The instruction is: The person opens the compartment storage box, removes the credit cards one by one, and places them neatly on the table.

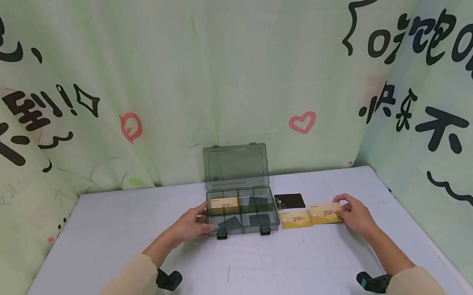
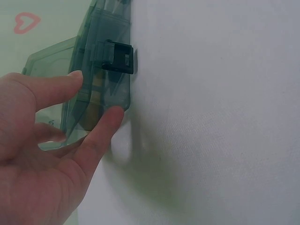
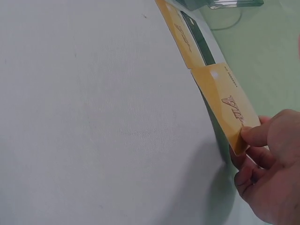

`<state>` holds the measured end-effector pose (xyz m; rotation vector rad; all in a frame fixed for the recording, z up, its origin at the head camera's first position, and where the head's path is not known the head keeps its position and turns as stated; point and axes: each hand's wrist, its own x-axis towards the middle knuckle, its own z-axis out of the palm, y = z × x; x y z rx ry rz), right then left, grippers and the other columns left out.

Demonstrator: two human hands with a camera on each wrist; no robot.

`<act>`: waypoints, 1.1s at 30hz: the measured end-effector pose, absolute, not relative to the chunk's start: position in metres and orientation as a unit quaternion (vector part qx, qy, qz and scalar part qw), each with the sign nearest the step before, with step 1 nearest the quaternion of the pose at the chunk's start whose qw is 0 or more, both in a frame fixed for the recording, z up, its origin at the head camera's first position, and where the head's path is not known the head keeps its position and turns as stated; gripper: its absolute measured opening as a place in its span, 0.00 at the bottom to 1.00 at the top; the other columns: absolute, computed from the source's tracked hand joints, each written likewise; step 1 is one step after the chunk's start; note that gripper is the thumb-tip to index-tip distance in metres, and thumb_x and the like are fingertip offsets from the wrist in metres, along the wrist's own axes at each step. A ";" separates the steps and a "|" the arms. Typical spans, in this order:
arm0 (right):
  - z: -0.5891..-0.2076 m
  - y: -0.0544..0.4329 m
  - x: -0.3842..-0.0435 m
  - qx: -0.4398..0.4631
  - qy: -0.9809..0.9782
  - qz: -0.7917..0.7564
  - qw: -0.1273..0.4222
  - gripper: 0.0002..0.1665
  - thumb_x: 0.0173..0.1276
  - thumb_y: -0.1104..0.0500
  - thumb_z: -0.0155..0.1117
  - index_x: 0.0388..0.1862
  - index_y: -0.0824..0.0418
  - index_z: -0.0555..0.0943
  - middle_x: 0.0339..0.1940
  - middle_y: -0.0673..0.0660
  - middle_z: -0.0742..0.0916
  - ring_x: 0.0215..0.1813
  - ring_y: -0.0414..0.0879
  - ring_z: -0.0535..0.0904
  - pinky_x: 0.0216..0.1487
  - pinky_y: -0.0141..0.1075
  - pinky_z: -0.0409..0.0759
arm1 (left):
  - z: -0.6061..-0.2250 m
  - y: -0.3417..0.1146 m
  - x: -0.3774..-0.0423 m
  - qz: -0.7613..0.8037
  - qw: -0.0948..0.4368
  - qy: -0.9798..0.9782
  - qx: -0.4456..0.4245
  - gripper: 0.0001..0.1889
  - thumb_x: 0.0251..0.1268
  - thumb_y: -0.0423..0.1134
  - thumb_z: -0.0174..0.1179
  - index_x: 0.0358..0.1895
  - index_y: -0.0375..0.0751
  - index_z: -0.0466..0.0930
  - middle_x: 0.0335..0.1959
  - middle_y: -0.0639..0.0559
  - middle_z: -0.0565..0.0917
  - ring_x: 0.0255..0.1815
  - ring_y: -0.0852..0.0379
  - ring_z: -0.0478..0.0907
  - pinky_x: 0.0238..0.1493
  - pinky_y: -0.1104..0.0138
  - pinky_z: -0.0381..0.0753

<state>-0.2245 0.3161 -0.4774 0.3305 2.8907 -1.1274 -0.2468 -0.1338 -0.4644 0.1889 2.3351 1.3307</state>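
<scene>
A clear grey plastic compartment box [image 1: 242, 211] lies with its lid raised at the back. My left hand [image 1: 191, 223] holds the box's left end, thumb at the front corner; the left wrist view shows its fingers around that end. My right hand [image 1: 354, 214] pinches the right edge of a yellow card [image 1: 325, 213] between thumb and fingers. In the right wrist view that card [image 3: 227, 105] is tilted, its near end raised off the table. Another yellow card [image 1: 296, 219] lies between it and the box.
A black card [image 1: 290, 201] lies behind the yellow cards, right of the box. Inside the box, a yellow item [image 1: 224, 205] sits in the back left, with dark pieces [image 1: 230, 223] in other compartments. A printed curtain [image 1: 227, 70] hangs behind the white table [image 1: 244, 284].
</scene>
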 end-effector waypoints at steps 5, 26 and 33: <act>-0.479 0.318 -0.226 0.107 0.933 -0.344 0.017 0.16 0.71 0.66 0.55 0.57 0.61 0.72 0.44 0.68 0.79 0.46 0.57 0.74 0.42 0.38 0.74 | -0.466 -0.136 -0.248 0.491 0.225 0.838 0.075 0.45 0.63 0.33 0.63 0.78 0.42 0.45 0.72 0.32 0.64 0.70 0.40 0.68 0.49 0.60 0.84; -0.482 0.311 -0.229 0.064 0.961 -0.270 -0.013 0.16 0.63 0.68 0.62 0.50 0.67 0.75 0.39 0.67 0.77 0.42 0.57 0.71 0.43 0.45 0.72 | -0.465 -0.135 -0.247 0.479 0.219 0.847 0.070 0.45 0.63 0.34 0.63 0.78 0.44 0.45 0.71 0.33 0.65 0.69 0.41 0.70 0.51 0.59 0.83; -0.487 0.313 -0.228 0.073 0.955 -0.288 -0.011 0.13 0.65 0.66 0.61 0.49 0.66 0.78 0.43 0.68 0.78 0.44 0.58 0.72 0.44 0.47 0.71 | -0.464 -0.136 -0.247 0.476 0.220 0.848 0.071 0.45 0.63 0.34 0.63 0.78 0.44 0.45 0.71 0.33 0.64 0.70 0.40 0.68 0.55 0.58 0.82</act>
